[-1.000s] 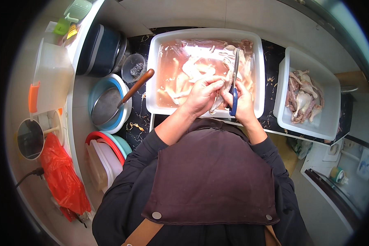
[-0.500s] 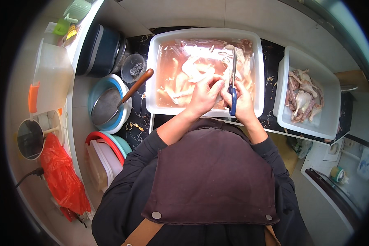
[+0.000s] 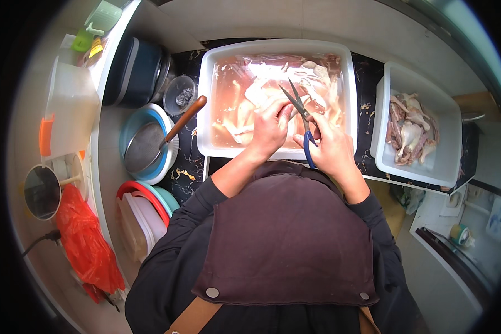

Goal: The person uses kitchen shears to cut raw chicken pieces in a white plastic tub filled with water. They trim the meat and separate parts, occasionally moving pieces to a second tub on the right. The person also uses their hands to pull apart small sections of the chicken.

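My right hand [image 3: 334,146] grips a pair of scissors with blue handles [image 3: 308,149]. Their two metal blades [image 3: 296,97] are spread apart and point up and to the left, over the tub. Close beside them, my left hand [image 3: 270,127] is closed, its fingertips pinched on a pale piece of poultry [image 3: 298,103] that is mostly hidden by the hand and the blades. Below both hands, the white tub [image 3: 205,100] holds pinkish water with several pale poultry pieces [image 3: 236,106] in it.
To the right, a second white tub [image 3: 450,119] holds cut poultry pieces [image 3: 412,133]. On the left are a strainer [image 3: 143,146] with a wooden handle in a blue basin [image 3: 127,125], a clear bowl [image 3: 178,92] and a dark appliance [image 3: 122,72]. A red bag [image 3: 89,239] lies lower left.
The scissors have opened and swung from upright to tilting left. My right hand has shifted slightly right and turned; my left hand has moved a little left, away from it.
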Tool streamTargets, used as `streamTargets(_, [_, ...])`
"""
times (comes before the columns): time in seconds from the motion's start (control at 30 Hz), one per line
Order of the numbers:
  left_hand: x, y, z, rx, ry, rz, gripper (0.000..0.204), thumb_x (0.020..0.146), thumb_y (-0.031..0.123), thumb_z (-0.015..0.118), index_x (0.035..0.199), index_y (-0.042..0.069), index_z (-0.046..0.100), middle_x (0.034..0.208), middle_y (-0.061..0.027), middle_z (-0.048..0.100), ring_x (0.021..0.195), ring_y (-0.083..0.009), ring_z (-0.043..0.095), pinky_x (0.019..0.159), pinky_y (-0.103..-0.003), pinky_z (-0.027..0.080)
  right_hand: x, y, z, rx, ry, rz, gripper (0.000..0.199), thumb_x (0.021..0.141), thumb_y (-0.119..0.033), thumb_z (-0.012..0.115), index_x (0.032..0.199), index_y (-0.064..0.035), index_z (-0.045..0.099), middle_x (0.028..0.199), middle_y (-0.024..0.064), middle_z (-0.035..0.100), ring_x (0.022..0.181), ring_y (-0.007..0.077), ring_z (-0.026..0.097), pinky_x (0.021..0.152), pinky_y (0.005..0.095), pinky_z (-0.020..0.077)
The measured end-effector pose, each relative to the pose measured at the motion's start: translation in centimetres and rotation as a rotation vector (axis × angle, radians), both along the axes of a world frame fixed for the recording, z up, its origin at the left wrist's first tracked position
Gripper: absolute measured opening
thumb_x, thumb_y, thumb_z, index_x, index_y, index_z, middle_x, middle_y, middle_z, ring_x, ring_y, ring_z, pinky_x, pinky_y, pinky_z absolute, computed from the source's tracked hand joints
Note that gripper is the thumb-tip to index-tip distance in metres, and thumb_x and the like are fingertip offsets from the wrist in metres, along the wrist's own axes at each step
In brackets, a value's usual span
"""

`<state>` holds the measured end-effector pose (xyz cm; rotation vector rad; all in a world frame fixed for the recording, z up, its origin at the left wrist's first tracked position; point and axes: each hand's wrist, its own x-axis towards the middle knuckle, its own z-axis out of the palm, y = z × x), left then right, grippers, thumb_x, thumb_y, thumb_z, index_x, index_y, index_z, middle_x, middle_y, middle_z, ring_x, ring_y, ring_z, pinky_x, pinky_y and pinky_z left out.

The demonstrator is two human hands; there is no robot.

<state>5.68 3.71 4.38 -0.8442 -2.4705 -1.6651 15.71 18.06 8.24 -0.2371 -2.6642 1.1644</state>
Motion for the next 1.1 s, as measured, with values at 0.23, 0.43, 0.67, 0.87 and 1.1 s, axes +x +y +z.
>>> streamTargets(0.23, [-0.1,0.1,-0.1,0.049,0.061,-0.009,0.006,0.088,-0.005,0.064,0.093,-0.004,0.067,0.084,-0.0150,0.064,0.079,-0.0304,0.062,0.069,-0.038,0.050,0.2,0.0,-1.2,0.105,-0.017,0.004,0.046,0.081,-0.036,0.080,0.113,-0.0081,0.062,0.082,0.0112,0.067,0.072,0.0281,0.067,0.062,0.0410,0.0495])
streamTargets(0.43, [-0.2,0.1,-0.3,0.056,0.079,-0.024,0.008,0.088,-0.006,0.061,0.094,-0.004,0.067,0.083,-0.0150,0.064,0.077,-0.0306,0.061,0.068,-0.038,0.050,0.3,0.1,-1.5,0.060,-0.010,0.031,0.046,0.084,-0.037,0.078,0.114,-0.0077,0.061,0.089,0.0151,0.070,0.082,0.0346,0.069,0.065,0.0441,0.0507])
streamTargets(0.67, [0.0,0.0,-0.2,0.028,0.019,-0.021,0.010,0.088,-0.005,0.061,0.094,-0.004,0.069,0.081,-0.0145,0.063,0.074,-0.0290,0.062,0.067,-0.037,0.049,0.1,0.1,-1.4,0.088,-0.085,0.063,0.044,0.085,-0.040,0.076,0.108,-0.0066,0.060,0.087,0.0185,0.070,0.082,0.0395,0.068,0.064,0.0466,0.0500])
streamTargets(0.87, [-0.6,-0.7,-2.1,-0.015,-0.069,-0.026,0.013,0.094,0.000,0.061,0.103,-0.004,0.071,0.084,-0.0101,0.068,0.076,-0.0171,0.063,0.069,-0.030,0.050,-0.3,0.5,-2.6,0.104,-0.099,0.109,0.041,0.086,-0.042,0.074,0.093,-0.0060,0.057,0.072,0.0137,0.067,0.072,0.0366,0.067,0.059,0.0474,0.0486])
streamTargets(1.1, [-1.3,-1.1,-4.9,-0.092,-0.197,0.011,0.016,0.096,0.009,0.063,0.103,-0.004,0.069,0.080,-0.0061,0.068,0.070,-0.0109,0.062,0.064,-0.026,0.048,-0.7,1.0,-6.2,-0.052,-0.236,0.104,0.045,0.086,-0.044,0.075,0.095,-0.0033,0.061,0.077,0.0179,0.069,0.076,0.0379,0.068,0.065,0.0460,0.0501])
